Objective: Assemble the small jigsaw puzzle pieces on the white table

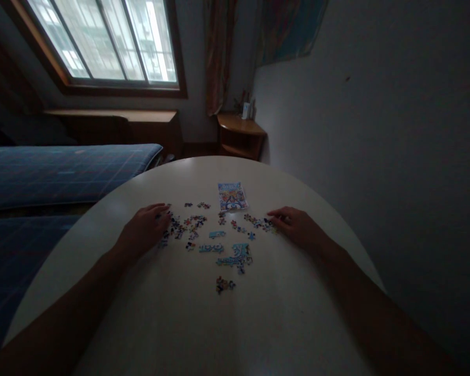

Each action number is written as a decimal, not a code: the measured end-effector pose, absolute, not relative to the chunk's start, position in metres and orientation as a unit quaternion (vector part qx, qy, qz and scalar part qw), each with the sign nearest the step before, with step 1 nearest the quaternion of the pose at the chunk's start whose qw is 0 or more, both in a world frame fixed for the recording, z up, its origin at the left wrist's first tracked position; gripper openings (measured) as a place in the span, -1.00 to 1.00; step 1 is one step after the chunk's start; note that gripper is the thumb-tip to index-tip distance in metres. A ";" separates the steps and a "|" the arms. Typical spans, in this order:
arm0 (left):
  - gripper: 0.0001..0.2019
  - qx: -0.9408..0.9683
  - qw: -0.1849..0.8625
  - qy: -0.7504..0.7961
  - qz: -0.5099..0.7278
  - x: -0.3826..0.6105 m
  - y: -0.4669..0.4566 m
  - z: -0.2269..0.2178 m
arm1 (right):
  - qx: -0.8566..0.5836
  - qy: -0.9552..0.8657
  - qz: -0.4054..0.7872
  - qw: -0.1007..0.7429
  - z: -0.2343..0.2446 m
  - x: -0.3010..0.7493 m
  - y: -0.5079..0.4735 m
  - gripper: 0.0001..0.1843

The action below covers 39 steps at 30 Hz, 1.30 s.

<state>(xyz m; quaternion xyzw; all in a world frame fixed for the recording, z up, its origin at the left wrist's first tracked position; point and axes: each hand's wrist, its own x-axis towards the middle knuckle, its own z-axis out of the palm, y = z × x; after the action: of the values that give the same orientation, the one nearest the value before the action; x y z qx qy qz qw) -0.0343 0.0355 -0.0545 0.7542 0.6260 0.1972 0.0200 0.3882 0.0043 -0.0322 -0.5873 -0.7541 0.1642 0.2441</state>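
Observation:
Loose jigsaw puzzle pieces (188,222) are scattered across a pale round table (180,313). At the left edge of the largest cluster rests my left hand (145,227), its fingers loosely stretched and touching the pieces. My right hand (295,224) lies at the right end of another row of pieces (254,222), thumb and forefinger apart, fingertips at the pieces. Between the hands, nearer me, are a joined light-blue section (237,254), a joined strip with lettering (211,248) and a small joined cluster (224,284). Behind them lies a colourful picture sheet (232,197).
A bed with a blue checked mattress (62,172) stands left of the table. Beyond are a wooden desk (149,116) under the window (109,42) and a corner shelf (238,124). A bare wall (376,156) runs along the right.

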 end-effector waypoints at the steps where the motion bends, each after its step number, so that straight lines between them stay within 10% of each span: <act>1: -0.50 0.757 0.023 0.623 0.196 -0.032 0.035 -0.055 | -0.587 -0.755 0.152 0.251 -0.033 0.385 0.005 -0.75; 39: -0.66 0.811 0.043 0.547 0.205 -0.037 0.038 -0.046 | -0.598 -0.764 0.099 0.220 -0.039 0.371 0.012 -0.86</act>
<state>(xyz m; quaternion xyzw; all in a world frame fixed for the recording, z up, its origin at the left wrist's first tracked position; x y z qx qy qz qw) -0.0365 0.0383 -0.0460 0.8108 0.5467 0.2047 0.0426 0.3712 0.0117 -0.0387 -0.5979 -0.7644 0.0987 0.2200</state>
